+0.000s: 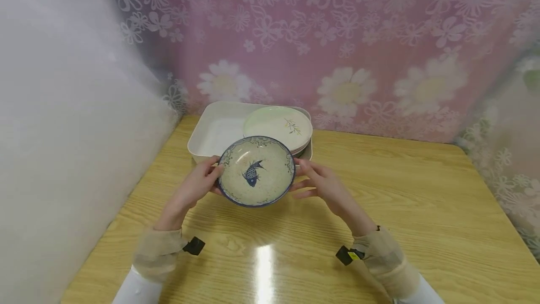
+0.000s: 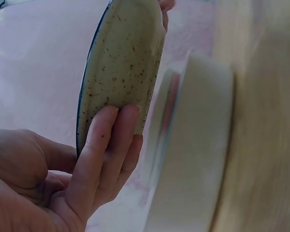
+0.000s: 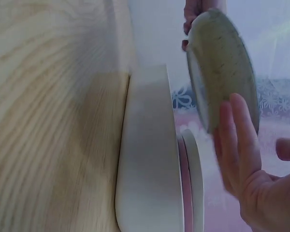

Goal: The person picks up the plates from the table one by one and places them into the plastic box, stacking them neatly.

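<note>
A round, shallow dish [image 1: 253, 172] with a dark blue rim and a blue fish in its middle is held up above the table, tilted so its inside faces the head camera. At its left edge my left hand [image 1: 197, 184] grips it, thumb at the rim and fingers against the speckled underside [image 2: 125, 63]. My right hand [image 3: 261, 179] touches the underside at the other edge with fairly straight fingers, its thumb standing apart from the rim. Behind the dish, a stack of plates [image 1: 274, 123], the top one pale with a leafy sprig, lies in a white tub [image 1: 219, 128].
The tub stands on a wood-grain table [image 1: 405, 210] near its back edge. A pink flowered curtain [image 1: 295, 46] hangs behind the table, and a white sheet [image 1: 76, 107] borders it on the left.
</note>
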A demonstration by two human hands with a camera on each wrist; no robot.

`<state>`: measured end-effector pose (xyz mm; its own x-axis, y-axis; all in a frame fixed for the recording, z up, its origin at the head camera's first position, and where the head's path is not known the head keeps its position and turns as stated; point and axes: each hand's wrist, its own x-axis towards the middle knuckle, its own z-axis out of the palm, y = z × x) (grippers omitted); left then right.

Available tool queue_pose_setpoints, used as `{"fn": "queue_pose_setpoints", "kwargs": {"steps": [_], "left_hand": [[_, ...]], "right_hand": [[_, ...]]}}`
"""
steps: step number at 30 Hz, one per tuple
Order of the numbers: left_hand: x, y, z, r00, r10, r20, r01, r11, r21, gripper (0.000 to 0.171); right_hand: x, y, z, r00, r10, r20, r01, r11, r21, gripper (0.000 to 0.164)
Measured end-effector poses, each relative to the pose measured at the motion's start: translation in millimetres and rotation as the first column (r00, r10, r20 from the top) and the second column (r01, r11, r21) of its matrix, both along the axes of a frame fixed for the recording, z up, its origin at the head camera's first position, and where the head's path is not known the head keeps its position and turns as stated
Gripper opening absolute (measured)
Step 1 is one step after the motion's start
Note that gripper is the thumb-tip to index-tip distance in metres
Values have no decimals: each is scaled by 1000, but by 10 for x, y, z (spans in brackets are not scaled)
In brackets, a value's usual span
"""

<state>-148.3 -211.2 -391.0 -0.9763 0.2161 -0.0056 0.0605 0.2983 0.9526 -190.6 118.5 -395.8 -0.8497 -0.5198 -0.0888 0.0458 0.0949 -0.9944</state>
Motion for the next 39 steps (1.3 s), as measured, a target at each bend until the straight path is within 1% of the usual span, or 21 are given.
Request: {"fn": "queue_pose_setpoints", "kwargs": {"steps": [4,8,14,17,21,24,28,34,36,37,39], "left_hand": [[12,154,-120,999,-18,31,19,1000,-20,40],[35,269,-230,997,-25,74,26,1000,-16,41],[54,372,-331,992,-57,108,60,998,-19,40],[56,389,-347,988,-96,122,98,995,-15,37],[58,392,-372,974,-169,152,169,986,13,34],[59,385,-403,964,-206,170,205,979,22,34],[48,363,-430,953,-234,194,240,971,-10,36],[-11,284,-427,926,-308,217,330,941,-75,36],[-45,248,-401,926,-317,205,340,937,-85,35],[-71,226,-389,929,-314,196,337,937,-92,34],[-134,168,-357,944,-287,165,306,946,-103,36]], "right_hand": [[109,48,-67,1000,22,1,-22,999,31,57],[205,127,-164,999,30,37,-32,999,31,60],[313,215,-282,996,17,90,-21,999,41,65],[345,235,-331,995,2,97,-7,998,58,66],[362,267,-379,995,-6,99,2,999,49,68],[364,288,-385,994,-5,105,1,999,38,70],[376,304,-373,993,-8,122,4,999,37,68],[405,327,-360,990,-7,139,0,999,45,64],[408,332,-351,990,-17,143,11,999,46,65],[407,334,-347,989,-23,143,17,999,44,66],[401,337,-328,990,-34,140,29,999,36,66]]}}
